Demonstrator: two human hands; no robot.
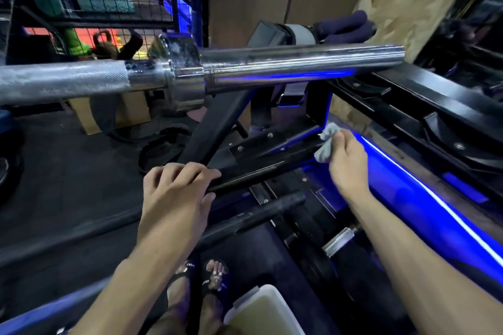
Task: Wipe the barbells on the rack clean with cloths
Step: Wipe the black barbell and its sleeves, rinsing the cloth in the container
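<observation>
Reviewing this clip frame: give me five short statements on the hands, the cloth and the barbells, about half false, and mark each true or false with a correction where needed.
1. The right hand holds a crumpled grey cloth. True.
2. The cloth is pressed against the chrome barbell sleeve. False: it is low down, at the black rack frame, well below that sleeve.
3. The left hand rests on a dark bar of the rack. True.
4. The left hand holds a second cloth. False: no cloth shows in it.
5. The chrome barbell lies roughly horizontal above both hands. True.
</observation>
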